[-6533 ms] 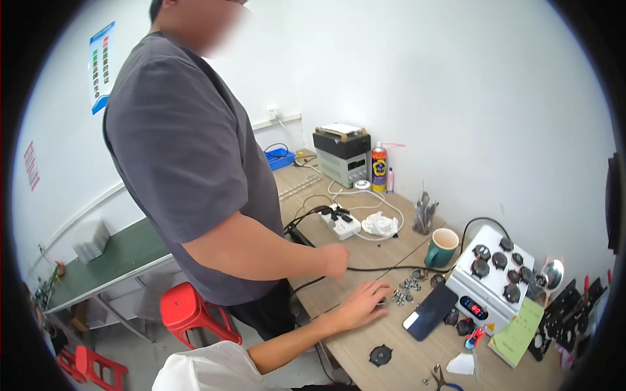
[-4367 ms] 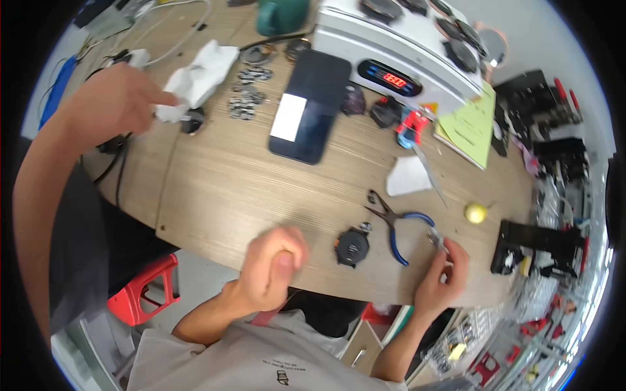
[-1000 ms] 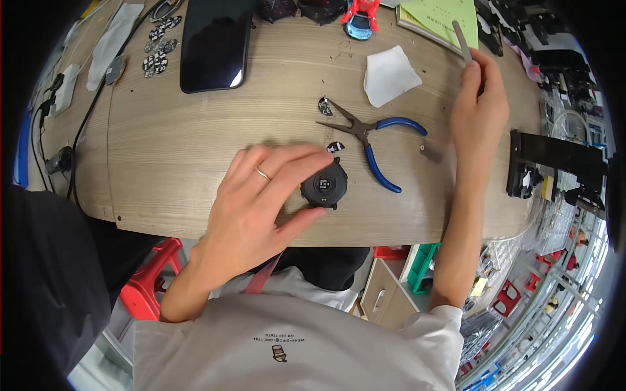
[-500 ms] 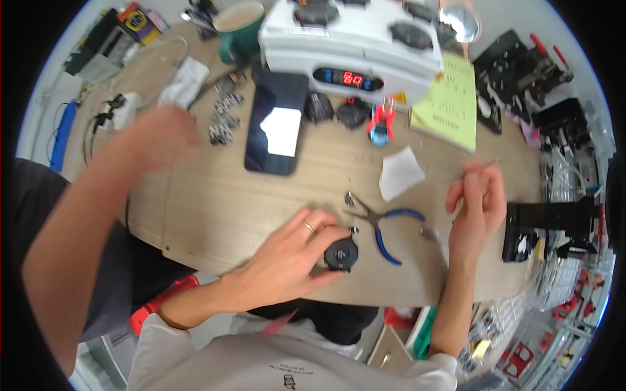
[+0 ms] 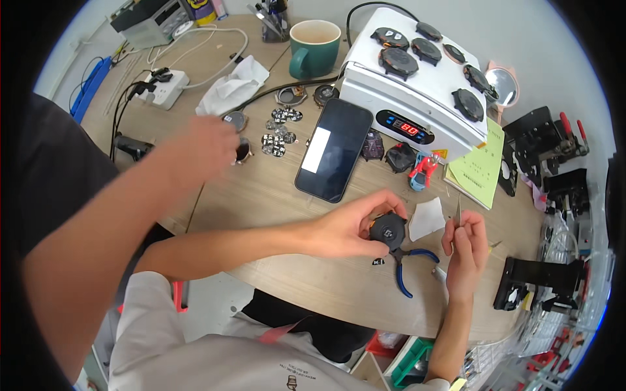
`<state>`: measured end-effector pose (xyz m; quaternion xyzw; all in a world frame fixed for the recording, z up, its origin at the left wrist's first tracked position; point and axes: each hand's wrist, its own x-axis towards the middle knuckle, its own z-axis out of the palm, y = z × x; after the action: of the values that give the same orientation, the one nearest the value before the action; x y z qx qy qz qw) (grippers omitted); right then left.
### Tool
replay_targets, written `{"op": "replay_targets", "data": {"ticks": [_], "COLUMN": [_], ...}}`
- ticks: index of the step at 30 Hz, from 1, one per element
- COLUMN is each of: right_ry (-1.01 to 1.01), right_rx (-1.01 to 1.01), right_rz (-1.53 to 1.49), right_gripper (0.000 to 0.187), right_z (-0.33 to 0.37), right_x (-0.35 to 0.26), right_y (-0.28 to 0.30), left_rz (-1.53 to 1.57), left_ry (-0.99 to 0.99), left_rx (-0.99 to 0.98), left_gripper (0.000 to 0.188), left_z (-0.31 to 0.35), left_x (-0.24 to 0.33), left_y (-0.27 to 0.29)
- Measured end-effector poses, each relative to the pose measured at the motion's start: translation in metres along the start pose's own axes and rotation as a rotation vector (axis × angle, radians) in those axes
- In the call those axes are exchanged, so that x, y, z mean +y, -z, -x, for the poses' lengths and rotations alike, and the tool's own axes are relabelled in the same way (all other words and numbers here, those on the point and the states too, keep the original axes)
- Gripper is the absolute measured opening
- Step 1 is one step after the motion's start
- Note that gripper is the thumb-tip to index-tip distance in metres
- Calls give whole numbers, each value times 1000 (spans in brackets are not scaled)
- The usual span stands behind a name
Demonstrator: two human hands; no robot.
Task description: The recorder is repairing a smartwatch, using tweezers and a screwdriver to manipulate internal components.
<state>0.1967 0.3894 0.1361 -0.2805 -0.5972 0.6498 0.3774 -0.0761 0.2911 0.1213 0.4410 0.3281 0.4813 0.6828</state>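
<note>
My left hand (image 5: 345, 225) grips a dark round watch body (image 5: 387, 231) between thumb and fingers, its back facing up. The watch covers the jaws of blue-handled pliers (image 5: 403, 281). A small black-and-white part (image 5: 378, 261) lies just below it. My right hand (image 5: 466, 251) pinches a thin metal tool (image 5: 459, 208), pointed upward; its exact kind is unclear. Between the hands, a torn piece of white paper (image 5: 427, 219) rests on the table. At the left, a co-worker's blurred hand (image 5: 202, 153) reaches over watch parts near a round grey watch piece (image 5: 235, 120).
A white heating box (image 5: 365, 91) with several watches on top stands at the back. Before it lie a black phone (image 5: 326, 163) and a small red toy figure (image 5: 425, 171). A green mug (image 5: 316, 49), power strip (image 5: 166, 90) and black stand (image 5: 535, 280) are around the table.
The whole view has shifted. My left hand has brought the watch up over the pliers' jaws. The tool in my right hand has swung upright. The co-worker's hand has reached in among the watch parts.
</note>
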Motion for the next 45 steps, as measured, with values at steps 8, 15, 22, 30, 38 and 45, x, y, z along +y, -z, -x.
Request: {"op": "replay_targets", "data": {"ticks": [8,15,22,30,38,45], "right_ry": [276,379,426,303,246,234], "right_rx": [-145,-229,-222,-185,-118,-135], "right_rz": [696,1030,1080,1044,947,829], "right_gripper": [11,11,19,11,17,27], "right_z": [-41,-21,-19,-11,-10,-10], "right_x": [-14,-15,-10,-10,-5,-5], "right_y": [-61,-59,-62,-64,-71,-72], "left_rz": [-4,-113,-172,-152,-245,-203], "left_ry": [143,242,179,206,28,-32], "left_rx": [-27,-49,-49,0,-42,-49], "left_gripper": [48,46,50,53,62,67], "left_z": [21,14,14,14,17,18], "left_x": [15,26,24,26,10,8], "left_y": [5,6,7,2,7,5]}}
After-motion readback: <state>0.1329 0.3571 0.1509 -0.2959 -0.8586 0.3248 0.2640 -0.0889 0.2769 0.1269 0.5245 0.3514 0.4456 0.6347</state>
